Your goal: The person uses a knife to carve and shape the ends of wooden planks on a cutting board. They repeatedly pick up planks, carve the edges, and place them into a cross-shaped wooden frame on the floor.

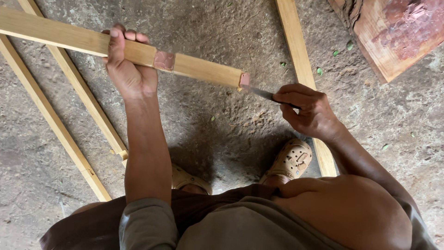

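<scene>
Nearest the camera: bent knees, two tan perforated clogs (290,159) planted on the bare concrete floor (217,134), open floor between the feet and the work. Right hand (307,109) closed around a thin dark blade tool (262,94), its tip touching the reddish-smeared end of the wooden bar (203,70). Left hand (127,65) clamped on the bar from below, thumb over the top, forearm straight out from the body. Hands well apart along the bar. Bar held off the floor, slanting from upper left down to its free end at centre; a reddish patch just beside the left hand. Floor rough, grey, scattered green leaf bits. Further out: two pale slats (69,102) lying on the left, another slat (303,69) right, passing under the right hand. Far right corner: edge of a reddish wood slab (393,32).
</scene>
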